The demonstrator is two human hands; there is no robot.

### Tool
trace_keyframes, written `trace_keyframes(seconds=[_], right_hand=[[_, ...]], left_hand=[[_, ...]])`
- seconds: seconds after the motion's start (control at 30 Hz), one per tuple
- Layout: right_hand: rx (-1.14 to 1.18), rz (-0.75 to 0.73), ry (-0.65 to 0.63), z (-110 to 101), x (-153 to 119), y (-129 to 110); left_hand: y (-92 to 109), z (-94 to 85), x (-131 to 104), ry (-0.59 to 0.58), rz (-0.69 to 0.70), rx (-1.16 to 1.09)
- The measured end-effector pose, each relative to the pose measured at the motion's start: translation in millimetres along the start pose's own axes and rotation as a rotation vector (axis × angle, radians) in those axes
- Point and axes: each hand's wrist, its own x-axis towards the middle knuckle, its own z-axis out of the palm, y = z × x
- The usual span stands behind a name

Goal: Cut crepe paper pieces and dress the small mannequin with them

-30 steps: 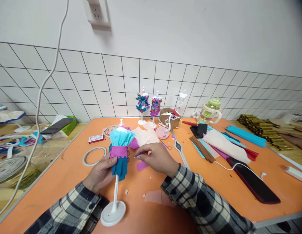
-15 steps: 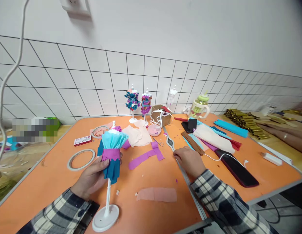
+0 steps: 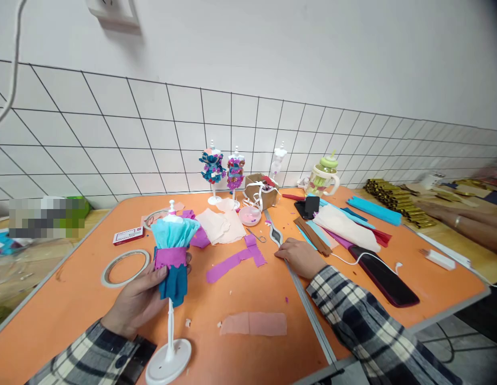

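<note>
My left hand [image 3: 142, 297] is wrapped round a small dress-form stand [image 3: 171, 275] clad in crepe paper: light blue at the bust, a purple band at the waist, a dark teal skirt. Its white round base [image 3: 168, 361] is low in view. My right hand [image 3: 300, 258] rests on the orange table [image 3: 240, 291] by the grey table seam, its fingers bent and partly hidden; whether they hold anything does not show. Close to that hand are a grey oval fitting [image 3: 276, 235] and a brown paper strip [image 3: 312, 235]. Purple paper strips [image 3: 236, 259] and a pale pink strip [image 3: 254, 324] lie between my hands.
At the back stand two decorated dress forms [image 3: 212, 168], a bare white one [image 3: 279, 155], a cardboard box [image 3: 268, 198] and a green-lidded bottle [image 3: 324, 174]. A tape roll [image 3: 125, 268] lies left; a phone [image 3: 385, 278] lies right. Another person's arm [image 3: 460, 219] shows at far right.
The whole view has shifted slightly, so things appear a little further left. My left hand still holds the dress form, and my right hand stays on the table.
</note>
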Motion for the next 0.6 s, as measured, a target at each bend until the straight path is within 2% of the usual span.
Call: trace_keyframes(seconds=[0.17, 0.3, 0.4, 0.6], right_hand=[[0.129, 0.22, 0.067, -3, -1, 3], [0.134, 0.175, 0.111, -2, 3, 1], [0.104, 0.184, 0.136, -1, 6, 0], [0.032, 0.212, 0.087, 3, 4, 7]], left_hand=[[-1, -4.1, -1, -0.056, -0.054, -0.056], [-1, -2.4, -2, -0.061, -0.036, -0.078], [-1, 3.5, -4, -0.022, -0.008, -0.039], [-1, 13.8, -9, 0.057, -0.019, -0.004]])
